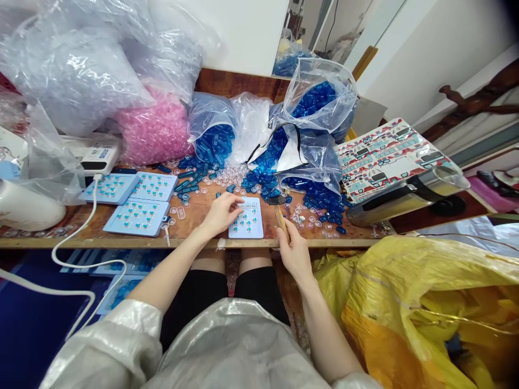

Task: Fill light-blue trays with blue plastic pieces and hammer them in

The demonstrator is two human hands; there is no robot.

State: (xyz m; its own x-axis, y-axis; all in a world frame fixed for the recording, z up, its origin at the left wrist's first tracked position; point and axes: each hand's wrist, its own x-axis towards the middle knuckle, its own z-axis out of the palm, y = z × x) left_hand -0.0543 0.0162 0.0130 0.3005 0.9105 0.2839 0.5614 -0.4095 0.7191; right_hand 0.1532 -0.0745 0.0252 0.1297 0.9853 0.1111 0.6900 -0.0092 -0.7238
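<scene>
A light blue board (255,229) with small teal and clear pieces on it lies flat at the table's front edge. My left hand (223,213) rests over its left side, thumb and fingertips brought together near the upper part; whatever they pinch is too small to make out. To the right of the board, my right hand (292,246) is wrapped round the wooden handle of a hammer (280,216). The hammer's dark head is raised near the board's upper right corner, beside loose blue pieces (265,181).
Similar filled boards (135,217) lie at the left by a white cable (94,208). Behind stand open bags of blue pieces (214,143) and a pink bag (156,127). At the right are a printed sheet (381,156), a clear container (409,194) and a yellow sack (389,292).
</scene>
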